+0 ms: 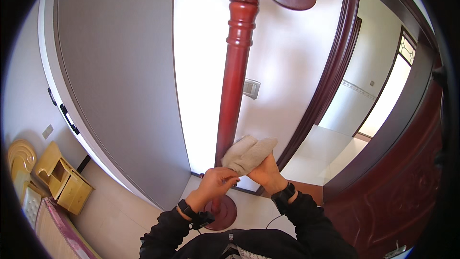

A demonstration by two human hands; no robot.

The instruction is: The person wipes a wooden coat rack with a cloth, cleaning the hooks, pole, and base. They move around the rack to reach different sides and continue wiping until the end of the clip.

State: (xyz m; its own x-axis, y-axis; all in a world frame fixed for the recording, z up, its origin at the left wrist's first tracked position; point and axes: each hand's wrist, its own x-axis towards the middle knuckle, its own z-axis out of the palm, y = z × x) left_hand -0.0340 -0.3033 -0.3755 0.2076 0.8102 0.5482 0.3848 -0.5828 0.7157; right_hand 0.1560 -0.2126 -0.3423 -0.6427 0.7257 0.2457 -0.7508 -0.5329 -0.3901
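Note:
A folded greyish-beige cloth point(250, 154) is held up in front of me, against the view of the coat stand's lower pole. My right hand point(269, 174) grips it from the right side, its fingers mostly hidden behind the fabric. At the cloth's lower left edge, my left hand point(214, 182) is closed, fingertips pinching a corner. Just behind the hands rises a glossy red-brown wooden coat stand point(234, 72), with turned rings and curved hooks at its top. Its round base point(227, 215) rests on the floor, partly covered by my left wrist.
A tall grey panel point(120, 76) stands to the left. Behind the stand, a white wall carries a switch plate point(251, 88). To the right are a dark wooden doorframe point(330, 76) and a red-brown door point(383, 201). A yellow wooden nightstand point(67, 182) sits far left beside a bed.

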